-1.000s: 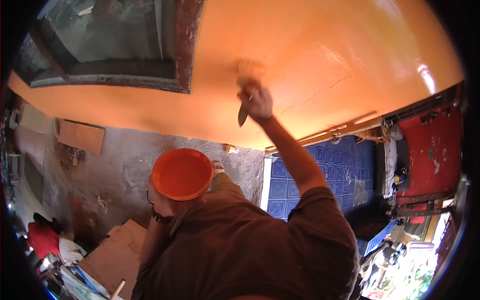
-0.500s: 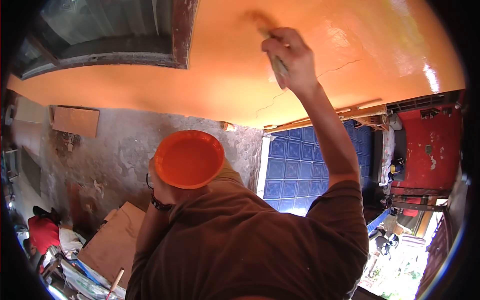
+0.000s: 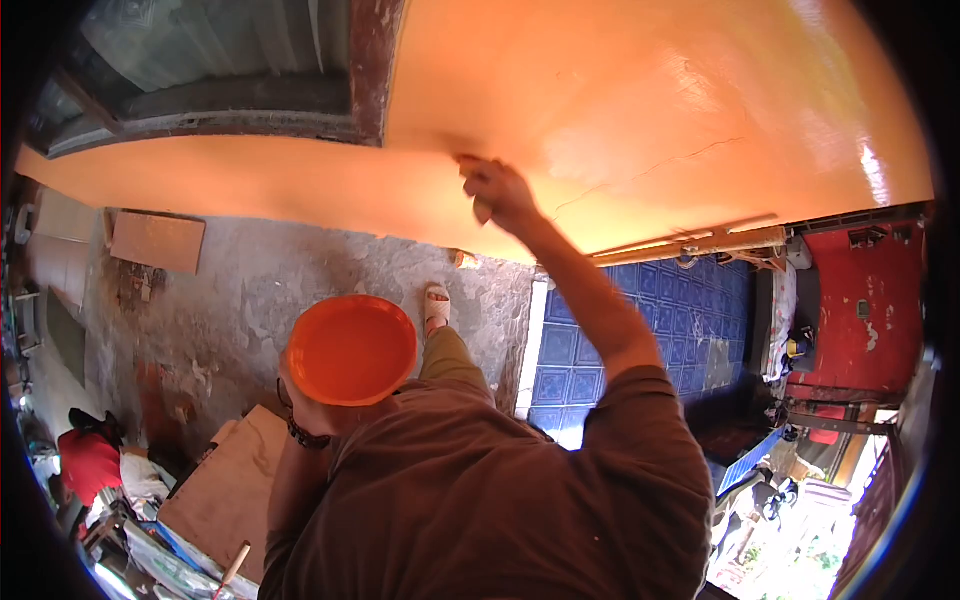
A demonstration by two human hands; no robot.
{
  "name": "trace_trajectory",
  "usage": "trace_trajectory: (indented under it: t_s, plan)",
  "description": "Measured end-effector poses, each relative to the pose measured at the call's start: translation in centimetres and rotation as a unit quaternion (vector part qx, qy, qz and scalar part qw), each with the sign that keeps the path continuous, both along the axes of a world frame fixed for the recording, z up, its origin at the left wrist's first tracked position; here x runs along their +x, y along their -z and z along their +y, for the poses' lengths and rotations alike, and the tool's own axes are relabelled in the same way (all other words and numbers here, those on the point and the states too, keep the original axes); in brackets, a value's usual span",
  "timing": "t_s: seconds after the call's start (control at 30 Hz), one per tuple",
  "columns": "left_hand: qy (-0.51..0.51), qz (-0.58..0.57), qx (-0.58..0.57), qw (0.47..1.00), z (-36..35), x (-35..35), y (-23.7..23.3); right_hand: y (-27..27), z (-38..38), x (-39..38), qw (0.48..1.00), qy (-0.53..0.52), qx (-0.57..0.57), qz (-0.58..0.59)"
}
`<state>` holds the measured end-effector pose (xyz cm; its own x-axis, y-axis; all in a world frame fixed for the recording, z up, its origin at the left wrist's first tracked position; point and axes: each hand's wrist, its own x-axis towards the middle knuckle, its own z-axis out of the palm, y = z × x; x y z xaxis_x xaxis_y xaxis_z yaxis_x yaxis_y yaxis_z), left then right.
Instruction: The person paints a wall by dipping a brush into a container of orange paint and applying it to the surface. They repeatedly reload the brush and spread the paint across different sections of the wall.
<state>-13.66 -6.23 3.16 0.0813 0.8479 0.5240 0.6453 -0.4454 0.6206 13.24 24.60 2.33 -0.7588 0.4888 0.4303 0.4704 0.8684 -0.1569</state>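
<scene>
Presently, the left hand (image 3: pixel 325 415) supports the orange bowl (image 3: pixel 408 352) before the torso, now clear of the sandalled foot (image 3: pixel 437 306). Farther out, the right hand (image 3: pixel 502 195) has dropped toward the window frame (image 3: pixel 370 75), grip closed on a blurred brush (image 3: pixel 468 162); coverage apparently shifts lower. The wall (image 3: pixel 600 110) beyond appears glossy orange, thinly cracked.

We read this as a home, room unclear to us. Window (image 3: pixel 190 60), curtain-like folds (image 3: pixel 270 42) in it, between ten and eleven. Glossy orange wall (image 3: pixel 620 110) at one. Flaking red surface (image 3: pixel 842 285) at three, patterned blue tiles (image 3: pixel 560 350) toward four. Patchy grey floor (image 3: pixel 260 270) between nine and ten; mixed clutter (image 3: pixel 95 468) at eight. Bright opening (image 3: pixel 785 560) between four and five, greenery (image 3: pixel 748 552) showing.
</scene>
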Motion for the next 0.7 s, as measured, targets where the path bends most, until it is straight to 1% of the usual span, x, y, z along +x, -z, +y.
trace_trajectory:
  t_s: [0.03, 0.07, 0.1, 0.13, 0.17, 0.2, 0.23, 0.27, 0.3, 0.33, 0.37, 0.4, 0.43, 0.47, 0.5, 0.53, 0.57, 0.6, 0.67, 0.7]
  plan:
    - [-0.027, -0.005, 0.017, 0.999, 0.3, 0.2, -0.1, -4.1, 0.5, -0.2, 1.0, -0.01, 0.029, -0.006]
    - [-0.051, -0.01, 0.03, 0.998, 0.5, 0.4, -0.3, -6.3, 1.5, 0.2, 0.994, 0.0, -0.101, 0.045]
    - [-0.047, -0.012, 0.033, 0.998, 0.8, 0.5, -0.9, -13.3, -0.3, -0.2, 0.994, -0.022, 0.11, 0.003]
    - [-0.018, -0.037, 0.013, 0.999, 1.5, 0.5, -1.9, -18.1, -1.8, -0.5, 0.994, -0.006, 0.11, 0.028]
    - [0.01, -0.063, -0.006, 0.998, 2.0, 0.7, -3.0, -20.4, -1.9, -0.1, 0.988, 0.026, 0.142, 0.055]
    - [0.009, -0.065, 0.001, 0.998, 2.3, 1.3, -4.4, -22.9, -2.4, -0.1, 0.968, 0.018, 0.231, 0.093]
    - [0.021, -0.183, -0.038, 0.982, 2.6, 2.1, -5.9, -24.6, -3.3, -0.5, 0.951, 0.04, 0.283, 0.121]
    - [0.035, -0.295, -0.077, 0.952, 2.7, 2.6, -6.9, -24.0, -3.0, -0.7, 0.947, 0.049, 0.277, 0.156]
    - [0.036, -0.291, -0.065, 0.954, 2.7, 2.9, -6.9, -22.4, -2.4, -0.8, 0.94, 0.058, 0.274, 0.194]
    - [0.041, -0.364, -0.113, 0.923, 2.6, 3.1, -6.5, -19.9, -2.1, -0.8, 0.933, 0.073, 0.327, 0.13]
    - [0.046, -0.434, -0.161, 0.885, 2.5, 3.2, -6.5, -16.0, -1.7, -0.6, 0.92, 0.09, 0.376, 0.067]
    - [0.047, -0.43, -0.148, 0.889, 2.5, 3.2, -7.3, -10.1, -0.4, -0.2, 0.934, 0.115, 0.339, 0.014]
    - [0.038, -0.378, -0.119, 0.917, 2.4, 3.0, -8.3, -5.4, -0.6, 0.0, 0.946, 0.121, 0.3, -0.012]
    - [0.027, -0.327, -0.089, 0.941, 2.4, 2.9, -9.0, -1.6, -1.4, 0.0, 0.947, 0.11, 0.297, -0.056]
    - [0.021, -0.324, -0.072, 0.943, 2.5, 2.7, -9.2, 2.0, -2.1, -0.1, 0.962, 0.115, 0.229, -0.099]
    - [0.025, -0.35, -0.087, 0.932, 2.3, 2.6, -9.4, 4.6, -2.7, -0.3, 0.985, 0.096, 0.117, -0.084]
    - [0.03, -0.375, -0.106, 0.92, 1.8, 2.5, -9.5, 6.3, -3.8, -0.8, 0.997, 0.076, 0.007, 0.004]
    - [0.027, -0.369, -0.092, 0.925, 1.4, 2.4, -9.5, 7.0, -5.0, -1.3, 0.993, 0.072, -0.088, 0.043]
    - [-0.006, -0.348, -0.136, 0.927, 1.1, 1.9, -8.8, 8.4, -7.1, -2.6, 0.974, 0.099, -0.127, 0.162]
    - [-0.069, -0.298, -0.074, 0.949, 0.9, 1.9, -7.4, 6.6, -9.2, -3.6, 0.92, 0.185, -0.267, 0.22]
